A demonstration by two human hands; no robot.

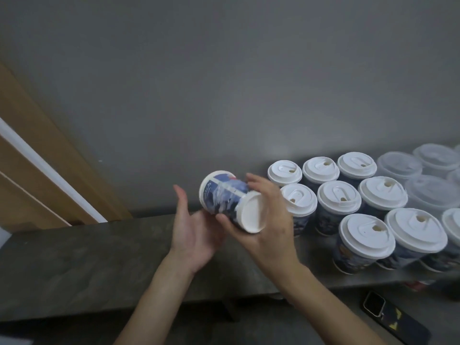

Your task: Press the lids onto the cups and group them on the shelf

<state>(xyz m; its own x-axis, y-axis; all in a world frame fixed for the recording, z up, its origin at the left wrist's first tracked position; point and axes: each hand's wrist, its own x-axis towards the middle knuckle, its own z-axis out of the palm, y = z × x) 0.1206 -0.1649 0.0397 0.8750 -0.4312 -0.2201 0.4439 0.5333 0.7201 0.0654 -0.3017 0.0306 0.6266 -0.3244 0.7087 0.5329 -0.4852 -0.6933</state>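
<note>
My right hand (268, 220) grips a blue-and-white printed paper cup (224, 195) above the dark shelf (87, 265). The cup lies tilted on its side, with its white recessed base towards me and its wider end pointing up and to the left. Whether a lid sits on that far end I cannot tell. My left hand (191, 230) is held out just left of and below the cup, palm turned towards it and fingers straight. Right of my hands, several cups with white lids (338, 197) stand grouped in rows on the shelf.
Translucent lidded containers (398, 165) stand at the far right behind the cups. A grey wall backs the shelf, and a wooden door (37, 158) is at the left. A watch on a dark case (373, 305) lies below the shelf at lower right.
</note>
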